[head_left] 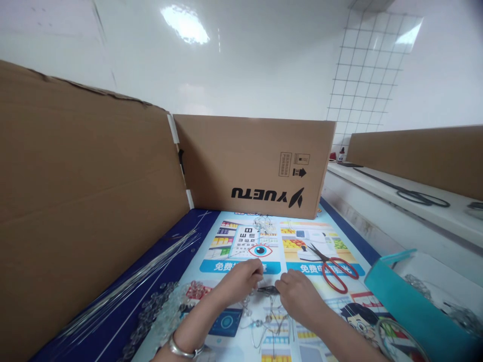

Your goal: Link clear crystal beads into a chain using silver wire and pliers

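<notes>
My right hand (298, 294) is closed around a pair of pliers, whose dark jaws (267, 290) point left toward my other hand. The fingers of my left hand (245, 277) are pinched together just left of the jaws. What they hold is too small to make out. Below both hands lie thin bent wire pieces with clear beads (277, 322). Another small cluster of clear beads and wire (263, 223) rests farther back on the printed mat. Heaps of clear beads (158, 306) lie left of my left forearm.
Red-handled scissors (339, 274) lie at right. A teal-sided box (418, 306) holding wire pieces stands at the right edge. Long straight wires (139, 276) lie along the left. Cardboard walls (245, 156) enclose the back and left. Black scissors (415, 196) rest on a white ledge.
</notes>
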{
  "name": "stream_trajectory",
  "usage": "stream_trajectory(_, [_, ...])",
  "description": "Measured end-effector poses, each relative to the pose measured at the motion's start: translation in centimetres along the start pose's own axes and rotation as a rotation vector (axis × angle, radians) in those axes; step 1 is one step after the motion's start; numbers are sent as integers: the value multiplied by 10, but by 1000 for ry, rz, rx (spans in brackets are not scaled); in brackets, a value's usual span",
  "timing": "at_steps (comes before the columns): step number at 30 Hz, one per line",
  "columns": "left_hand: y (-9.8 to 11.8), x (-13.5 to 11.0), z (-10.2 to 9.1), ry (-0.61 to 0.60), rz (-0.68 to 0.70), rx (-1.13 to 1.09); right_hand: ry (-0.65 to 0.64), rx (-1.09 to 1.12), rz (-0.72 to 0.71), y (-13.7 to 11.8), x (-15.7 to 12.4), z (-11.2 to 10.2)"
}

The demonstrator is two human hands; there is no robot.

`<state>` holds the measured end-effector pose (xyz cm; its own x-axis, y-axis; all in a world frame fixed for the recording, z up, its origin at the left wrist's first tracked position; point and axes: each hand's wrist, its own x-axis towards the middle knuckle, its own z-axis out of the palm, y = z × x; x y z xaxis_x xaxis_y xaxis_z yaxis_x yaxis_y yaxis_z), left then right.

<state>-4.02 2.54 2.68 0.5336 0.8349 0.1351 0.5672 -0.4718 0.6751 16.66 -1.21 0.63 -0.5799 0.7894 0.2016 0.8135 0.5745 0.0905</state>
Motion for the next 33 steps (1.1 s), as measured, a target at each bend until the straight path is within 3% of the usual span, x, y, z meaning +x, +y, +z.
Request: stream_trajectory(33, [0, 1, 3, 37, 28, -8, 8, 56, 40, 2, -1, 1])
